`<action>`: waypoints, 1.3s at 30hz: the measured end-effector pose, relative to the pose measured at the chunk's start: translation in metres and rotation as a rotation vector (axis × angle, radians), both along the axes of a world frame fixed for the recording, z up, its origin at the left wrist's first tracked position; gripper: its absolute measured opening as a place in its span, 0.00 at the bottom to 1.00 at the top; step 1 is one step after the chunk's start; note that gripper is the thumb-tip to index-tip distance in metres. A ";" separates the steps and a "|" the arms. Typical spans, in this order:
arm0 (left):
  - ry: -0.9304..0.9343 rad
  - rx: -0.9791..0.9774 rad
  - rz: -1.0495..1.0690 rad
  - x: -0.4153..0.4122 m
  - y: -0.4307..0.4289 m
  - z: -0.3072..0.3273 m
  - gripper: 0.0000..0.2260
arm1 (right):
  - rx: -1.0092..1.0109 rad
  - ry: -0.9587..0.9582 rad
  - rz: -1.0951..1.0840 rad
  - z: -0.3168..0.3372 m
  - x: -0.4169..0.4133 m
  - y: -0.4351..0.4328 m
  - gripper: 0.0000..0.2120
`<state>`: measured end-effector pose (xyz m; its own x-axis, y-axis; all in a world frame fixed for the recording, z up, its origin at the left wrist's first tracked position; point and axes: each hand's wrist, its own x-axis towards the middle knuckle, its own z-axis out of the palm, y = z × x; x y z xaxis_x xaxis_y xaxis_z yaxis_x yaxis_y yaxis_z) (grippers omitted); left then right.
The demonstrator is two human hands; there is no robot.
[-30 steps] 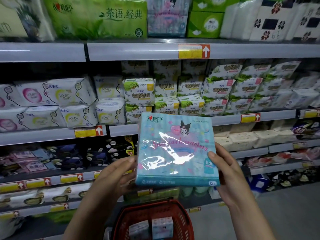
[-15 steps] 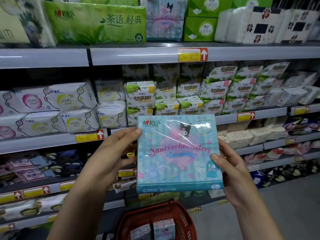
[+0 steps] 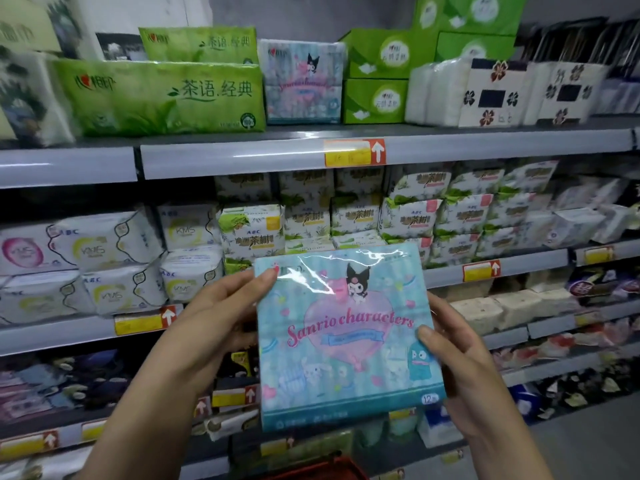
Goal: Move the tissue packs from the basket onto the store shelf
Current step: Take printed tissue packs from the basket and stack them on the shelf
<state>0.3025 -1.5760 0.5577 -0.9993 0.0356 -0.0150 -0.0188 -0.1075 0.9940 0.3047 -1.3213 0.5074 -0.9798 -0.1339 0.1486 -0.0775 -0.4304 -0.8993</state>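
Change: the light-blue square plastic-wrapped tissue pack (image 3: 346,334) is held higher against the shelving than half a second ago, and the view has tilted up. The whole top tier now shows, and the basket has nearly dropped out of the frame.

1. Grey metal store shelf (image 3: 485,143): its top tier runs well above the fingertips. The lower tiers behind the hands are blurred and their goods are hard to read.
2. Long green plastic-wrapped tissue bundle (image 3: 162,95): on the top tier, up and to the left of the left thumb.
3. Tissue pack, as above: held upright in the air between both hands, printed front facing the camera. Glare hides part of its upper print.
4. Matching light-blue character-print pack (image 3: 301,81): on the top tier above the fingers, its print blurred.
5. Left hand (image 3: 207,327): grips the pack's left edge with the thumb on the upper left corner. The fingers are hidden behind the pack.
6. Right hand (image 3: 460,368): grips the right edge with the thumb on the front. The fingers are hidden behind the pack.
7. Red plastic mesh basket (image 3: 322,471): below the hands. Only a strip of rim shows, cut off by the bottom edge, and its contents are out of sight.
8. Orange-and-yellow price label (image 3: 353,152): on the top tier's rail, illegible.
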 end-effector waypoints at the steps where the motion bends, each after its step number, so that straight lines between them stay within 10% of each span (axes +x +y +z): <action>1: 0.013 0.004 0.025 -0.006 0.008 0.003 0.18 | -0.014 -0.001 0.013 0.003 -0.009 0.005 0.27; 6: 0.009 -0.006 0.106 -0.039 0.051 0.020 0.13 | -0.040 -0.008 0.013 0.015 -0.052 0.042 0.16; 10: 0.022 -0.027 0.116 -0.062 0.083 0.027 0.19 | 0.006 0.033 0.044 0.023 -0.080 0.075 0.32; 18: 0.049 -0.145 0.133 -0.092 0.107 0.033 0.41 | 0.035 0.074 0.086 0.034 -0.123 0.107 0.33; 39: 0.302 -0.211 0.287 -0.128 0.075 0.084 0.36 | 0.020 0.221 0.142 0.065 -0.171 0.068 0.32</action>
<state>0.1741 -1.5009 0.6414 -0.9291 -0.2154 0.3008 0.2757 0.1389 0.9512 0.1339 -1.2529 0.5728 -0.8951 -0.2724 0.3530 -0.2133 -0.4337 -0.8755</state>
